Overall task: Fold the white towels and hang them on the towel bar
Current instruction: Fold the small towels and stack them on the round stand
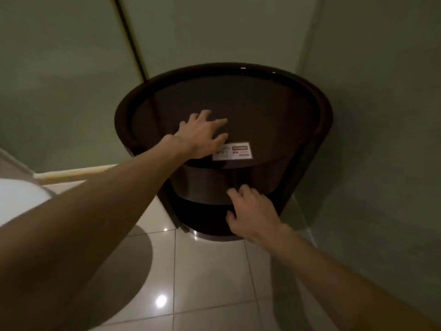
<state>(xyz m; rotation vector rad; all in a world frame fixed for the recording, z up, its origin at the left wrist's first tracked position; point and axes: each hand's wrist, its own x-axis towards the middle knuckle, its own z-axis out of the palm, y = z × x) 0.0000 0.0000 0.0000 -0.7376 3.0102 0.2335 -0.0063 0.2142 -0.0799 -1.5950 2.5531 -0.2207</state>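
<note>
Under our left hand [202,134]: dark round table [274,108] top, fingers spread, gripping nothing; contact unclear. WiFi card [235,152] just beside its thumb. Our right hand [253,216] sits lower, before the table's lower shelf [202,189], fingers loosely curled, empty. Where the towels are, we cannot tell from this view.

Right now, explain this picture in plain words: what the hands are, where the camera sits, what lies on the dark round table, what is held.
There is no machine: these are a person's two bare hands, filmed by one wide-angle camera worn on the head, looking down. The left hand is spread over the dark brown round side table with a raised rim, next to a white-and-red WiFi card, the only thing lying on top. The right hand hangs lower, in front of the table's lower shelf. Neither hand holds anything.
</note>
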